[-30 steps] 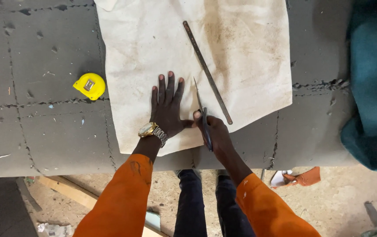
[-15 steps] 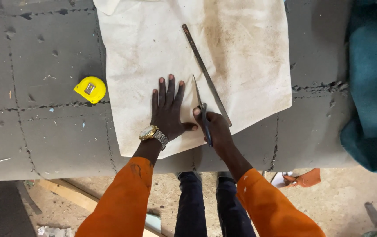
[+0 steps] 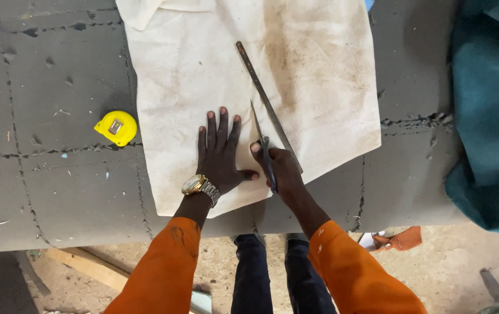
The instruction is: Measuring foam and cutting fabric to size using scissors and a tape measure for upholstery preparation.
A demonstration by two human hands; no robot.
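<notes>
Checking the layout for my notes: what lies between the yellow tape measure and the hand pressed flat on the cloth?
In the head view, between the yellow tape measure and the flat left hand lie only bare grey table and the cream cloth, its left edge.

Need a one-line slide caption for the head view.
Left hand flat on cream cloth, right hand working scissors beside a metal ruler; yellow tape measure nearby.

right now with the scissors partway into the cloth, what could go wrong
The left hand lies flat on the stained off-white cloth, its thumb close to the dark-handled scissors in the right hand, so it could get nicked. The cut may also drift from the long metal straightedge, which nothing is holding down.
</notes>
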